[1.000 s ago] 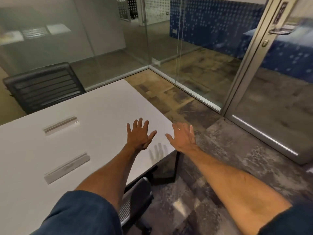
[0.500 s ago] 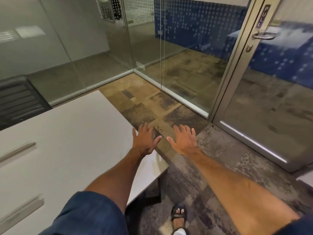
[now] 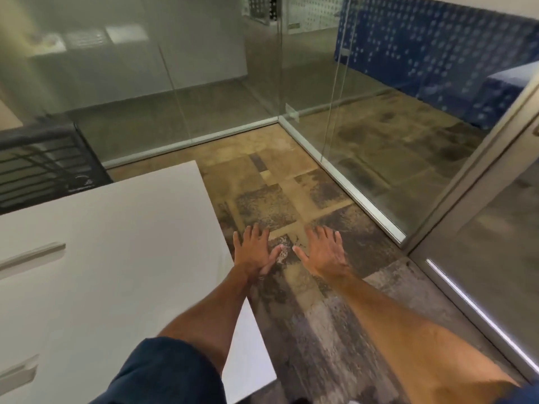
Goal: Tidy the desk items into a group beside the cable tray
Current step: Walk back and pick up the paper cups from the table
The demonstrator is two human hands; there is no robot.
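Here, left hand (image 3: 253,253) and right hand (image 3: 323,253) extend flat, fingers straight, holding nothing, above the edge of the desk (image 3: 116,258) and the carpet (image 3: 320,330), well apart from the cable tray (image 3: 32,258) at far left.

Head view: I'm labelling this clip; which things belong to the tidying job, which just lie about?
Job: white desk, upper cable tray, lower cable tray, left hand, right hand (both empty). No loose items show.
Lying about: black chair, glass wall, glass door, carpet.
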